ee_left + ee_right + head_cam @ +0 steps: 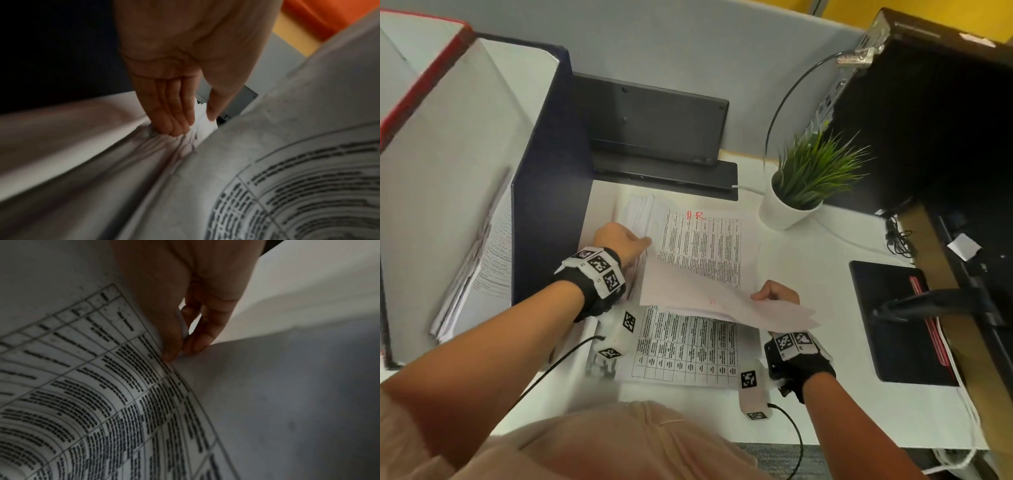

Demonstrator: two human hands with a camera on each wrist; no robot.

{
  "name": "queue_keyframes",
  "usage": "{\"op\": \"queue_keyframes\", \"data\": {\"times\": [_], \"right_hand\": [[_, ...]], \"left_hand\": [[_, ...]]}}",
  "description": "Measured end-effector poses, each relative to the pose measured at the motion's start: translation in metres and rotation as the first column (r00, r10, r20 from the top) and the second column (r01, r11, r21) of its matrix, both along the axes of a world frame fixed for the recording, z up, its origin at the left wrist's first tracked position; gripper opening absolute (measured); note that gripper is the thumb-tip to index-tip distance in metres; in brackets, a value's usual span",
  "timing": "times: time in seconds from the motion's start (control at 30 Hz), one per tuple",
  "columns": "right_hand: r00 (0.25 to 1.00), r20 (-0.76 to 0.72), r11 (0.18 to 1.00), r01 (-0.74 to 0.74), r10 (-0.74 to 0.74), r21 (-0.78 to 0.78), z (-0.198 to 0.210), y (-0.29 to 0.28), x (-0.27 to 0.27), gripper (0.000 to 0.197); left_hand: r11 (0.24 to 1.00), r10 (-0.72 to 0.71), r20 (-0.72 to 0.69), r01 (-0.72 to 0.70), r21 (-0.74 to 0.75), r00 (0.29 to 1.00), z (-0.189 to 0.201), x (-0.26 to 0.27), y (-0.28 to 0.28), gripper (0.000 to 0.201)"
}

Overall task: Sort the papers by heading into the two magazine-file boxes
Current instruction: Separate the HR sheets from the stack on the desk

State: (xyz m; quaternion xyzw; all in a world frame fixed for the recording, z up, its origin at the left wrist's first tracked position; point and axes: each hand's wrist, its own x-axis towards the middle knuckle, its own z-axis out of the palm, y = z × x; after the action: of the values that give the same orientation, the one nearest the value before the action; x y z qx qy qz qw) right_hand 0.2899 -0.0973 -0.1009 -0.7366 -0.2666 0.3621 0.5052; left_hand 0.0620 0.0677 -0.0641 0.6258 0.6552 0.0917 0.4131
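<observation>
A pile of printed papers point(702, 246) lies on the white desk, its top sheet headed "H.R." in red. My right hand point(767, 294) pinches the near right edge of one lifted sheet point(722, 301) between thumb and fingers point(197, 345); the sheet's printed table point(92, 402) faces down. My left hand point(633, 240) sits at the pile's left edge, its straight fingers point(174, 116) pressing the fanned paper edges point(179, 146). A red-edged file box point(421, 78) and a dark blue file box point(544, 171) stand at the left, with papers point(482, 260) inside the blue one.
A potted plant point(796, 185) stands right of the pile. A black stand point(654, 120) is behind it, a black pad point(897, 322) at the right, and a dark computer case point(928, 120) at the far right. Cables run across the desk.
</observation>
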Motion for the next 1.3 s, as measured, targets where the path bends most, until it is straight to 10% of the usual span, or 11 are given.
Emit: {"op": "queue_keyframes", "data": {"times": [0.33, 0.6, 0.83, 1.03, 1.3], "right_hand": [[0.997, 0.070, 1.000, -0.023, 0.023, 0.009, 0.003, 0.001, -0.007, 0.045], [0.976, 0.213, 0.998, -0.056, 0.050, 0.021, 0.009, 0.001, -0.009, 0.017], [0.972, -0.176, 0.984, 0.138, -0.156, -0.111, 0.009, 0.010, -0.002, 0.024], [0.972, 0.237, 0.983, 0.041, 0.003, -0.179, -0.001, 0.011, -0.002, 0.035], [0.983, 0.184, 0.986, 0.015, 0.016, -0.168, 0.007, 0.017, -0.008, 0.040]], "left_hand": [[0.977, -0.204, -0.175, 0.211, 0.019, 0.963, 0.001, 0.012, 0.002, 0.035], [0.979, -0.134, 0.074, 0.120, 0.166, 0.988, -0.009, 0.006, -0.008, 0.031], [0.993, -0.044, 0.477, -0.014, 0.118, 0.878, -0.001, 0.002, -0.025, 0.031], [0.998, 0.065, 0.669, -0.062, -0.028, 0.740, 0.007, 0.004, -0.034, 0.033], [0.983, 0.144, 0.669, -0.026, -0.184, 0.729, 0.000, 0.004, -0.028, 0.030]]}}
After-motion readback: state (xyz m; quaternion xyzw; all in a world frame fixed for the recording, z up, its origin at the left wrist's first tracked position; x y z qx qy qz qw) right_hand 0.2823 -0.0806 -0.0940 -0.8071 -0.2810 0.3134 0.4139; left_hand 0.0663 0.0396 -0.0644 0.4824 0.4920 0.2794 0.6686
